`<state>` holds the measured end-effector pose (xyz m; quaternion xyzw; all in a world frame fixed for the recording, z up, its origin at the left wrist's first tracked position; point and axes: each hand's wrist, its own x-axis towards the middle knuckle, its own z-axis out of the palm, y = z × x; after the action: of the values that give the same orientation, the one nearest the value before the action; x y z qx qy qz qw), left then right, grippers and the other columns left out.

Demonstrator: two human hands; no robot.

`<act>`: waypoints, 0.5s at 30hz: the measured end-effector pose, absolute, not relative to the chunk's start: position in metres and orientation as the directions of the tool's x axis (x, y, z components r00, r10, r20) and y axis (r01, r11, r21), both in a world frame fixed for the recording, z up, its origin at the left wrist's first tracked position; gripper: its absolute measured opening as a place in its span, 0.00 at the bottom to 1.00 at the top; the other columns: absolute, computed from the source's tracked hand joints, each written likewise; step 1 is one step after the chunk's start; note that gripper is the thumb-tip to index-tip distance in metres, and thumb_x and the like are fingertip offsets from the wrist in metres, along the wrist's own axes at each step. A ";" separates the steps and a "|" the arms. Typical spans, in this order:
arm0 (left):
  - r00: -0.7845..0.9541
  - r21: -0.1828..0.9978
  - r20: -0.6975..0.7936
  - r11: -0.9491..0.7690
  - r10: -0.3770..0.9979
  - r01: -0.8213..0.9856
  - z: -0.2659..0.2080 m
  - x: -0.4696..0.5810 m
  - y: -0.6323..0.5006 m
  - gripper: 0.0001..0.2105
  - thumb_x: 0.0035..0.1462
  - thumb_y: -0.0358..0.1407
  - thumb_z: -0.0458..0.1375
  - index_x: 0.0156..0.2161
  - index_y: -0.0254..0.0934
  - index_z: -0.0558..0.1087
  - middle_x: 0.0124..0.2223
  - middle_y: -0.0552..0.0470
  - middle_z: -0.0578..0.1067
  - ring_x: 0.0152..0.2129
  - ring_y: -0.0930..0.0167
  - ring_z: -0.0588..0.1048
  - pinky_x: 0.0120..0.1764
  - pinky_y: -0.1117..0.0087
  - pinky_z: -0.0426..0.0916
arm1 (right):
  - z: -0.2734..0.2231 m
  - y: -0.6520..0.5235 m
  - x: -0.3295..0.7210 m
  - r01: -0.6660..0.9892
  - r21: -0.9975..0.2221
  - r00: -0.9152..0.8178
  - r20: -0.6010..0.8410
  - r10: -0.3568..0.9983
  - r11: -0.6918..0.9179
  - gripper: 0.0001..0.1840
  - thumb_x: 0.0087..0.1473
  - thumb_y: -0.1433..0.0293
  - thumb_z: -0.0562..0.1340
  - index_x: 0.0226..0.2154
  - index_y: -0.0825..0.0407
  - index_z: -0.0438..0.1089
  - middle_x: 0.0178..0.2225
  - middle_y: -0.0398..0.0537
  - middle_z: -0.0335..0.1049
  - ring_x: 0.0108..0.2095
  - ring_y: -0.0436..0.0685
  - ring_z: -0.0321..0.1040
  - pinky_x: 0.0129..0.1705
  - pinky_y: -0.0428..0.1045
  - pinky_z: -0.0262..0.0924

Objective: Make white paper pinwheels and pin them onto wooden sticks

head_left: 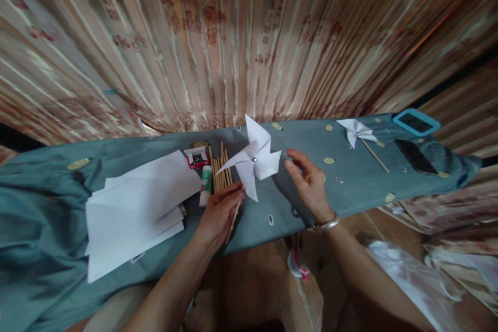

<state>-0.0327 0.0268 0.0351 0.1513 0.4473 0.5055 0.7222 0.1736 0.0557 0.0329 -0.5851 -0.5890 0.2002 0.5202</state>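
A white paper pinwheel [262, 153] with a shiny pin at its centre is held up by its wooden stick [232, 224]. My left hand [222, 208] is closed round that stick, just below the paper blades. To the right of the blades hovers my right hand [309, 181], apart from the pinwheel, with thumb and fingers parted and nothing visible between them. Close behind my left hand lie several wooden sticks [217, 172], a green-and-white glue stick [206, 185] and a small red-and-white box of pins [196, 157].
Sheets of white paper [136, 207] are stacked at the left on the green cloth [249, 228]. Toward the right lie a second pinwheel [356, 132], a black phone [416, 156] and a blue-framed device [416, 122]. A patterned curtain [233, 36] hangs along the back edge.
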 end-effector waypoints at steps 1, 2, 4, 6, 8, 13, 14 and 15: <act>0.080 0.665 -0.504 0.445 0.860 -0.599 0.036 -0.032 0.027 0.13 0.31 0.26 0.71 0.29 0.33 0.79 0.25 0.53 0.79 0.22 0.78 0.74 0.29 0.79 0.69 | 0.033 0.055 0.173 0.505 -0.827 0.215 0.396 0.893 0.245 0.19 0.56 0.59 0.61 0.46 0.52 0.73 0.52 0.57 0.71 0.54 0.62 0.66 0.59 0.61 0.56; 0.075 0.658 -0.511 0.446 0.857 -0.607 0.037 -0.032 0.028 0.13 0.31 0.26 0.71 0.28 0.33 0.79 0.24 0.53 0.79 0.21 0.77 0.74 0.29 0.79 0.68 | 0.033 0.055 0.173 0.521 -0.815 0.209 0.408 0.889 0.252 0.18 0.56 0.60 0.61 0.46 0.51 0.72 0.52 0.56 0.71 0.54 0.61 0.66 0.59 0.61 0.56; 0.080 0.650 -0.507 0.442 0.858 -0.618 0.038 -0.031 0.029 0.12 0.31 0.26 0.70 0.27 0.33 0.79 0.23 0.54 0.78 0.21 0.77 0.74 0.29 0.78 0.68 | 0.034 0.054 0.172 0.532 -0.804 0.203 0.425 0.882 0.265 0.18 0.57 0.60 0.60 0.47 0.51 0.72 0.52 0.55 0.71 0.54 0.61 0.66 0.59 0.61 0.56; 0.090 0.654 -0.491 0.435 0.866 -0.619 0.039 -0.032 0.030 0.13 0.30 0.28 0.71 0.28 0.33 0.79 0.23 0.54 0.78 0.22 0.77 0.74 0.30 0.78 0.68 | 0.033 0.054 0.172 0.531 -0.799 0.188 0.436 0.880 0.283 0.18 0.57 0.60 0.59 0.47 0.50 0.72 0.52 0.55 0.71 0.54 0.62 0.66 0.59 0.60 0.56; 0.103 0.660 -0.466 0.423 0.879 -0.620 0.039 -0.033 0.030 0.15 0.29 0.30 0.72 0.29 0.32 0.80 0.24 0.53 0.79 0.23 0.75 0.75 0.32 0.76 0.68 | 0.033 0.053 0.172 0.530 -0.798 0.173 0.433 0.884 0.287 0.19 0.57 0.60 0.59 0.48 0.50 0.71 0.52 0.55 0.71 0.54 0.62 0.66 0.59 0.60 0.56; 0.093 0.702 -0.395 0.365 0.914 -0.611 0.039 -0.036 0.031 0.16 0.28 0.31 0.73 0.30 0.33 0.80 0.27 0.52 0.81 0.27 0.71 0.77 0.35 0.73 0.68 | 0.030 0.054 0.175 0.467 -0.854 0.218 0.364 0.905 0.231 0.20 0.57 0.59 0.60 0.48 0.52 0.71 0.50 0.57 0.72 0.52 0.63 0.67 0.55 0.61 0.59; 0.089 0.706 -0.392 0.361 0.916 -0.609 0.040 -0.036 0.031 0.16 0.28 0.31 0.73 0.29 0.33 0.80 0.27 0.52 0.81 0.27 0.71 0.77 0.35 0.73 0.67 | 0.030 0.054 0.176 0.445 -0.867 0.222 0.349 0.910 0.224 0.20 0.57 0.59 0.60 0.48 0.53 0.71 0.50 0.57 0.72 0.51 0.63 0.67 0.55 0.61 0.60; 0.088 0.707 -0.390 0.360 0.916 -0.609 0.040 -0.037 0.031 0.16 0.28 0.31 0.73 0.29 0.33 0.80 0.27 0.52 0.81 0.27 0.71 0.77 0.36 0.73 0.67 | 0.030 0.055 0.177 0.427 -0.877 0.227 0.337 0.914 0.218 0.20 0.56 0.59 0.60 0.48 0.53 0.71 0.50 0.57 0.72 0.51 0.63 0.68 0.55 0.61 0.60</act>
<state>-0.0368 0.0311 0.0403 0.1861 0.4128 0.5344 0.7137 0.1768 0.0547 0.0300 -0.5809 -0.5772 0.2315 0.5252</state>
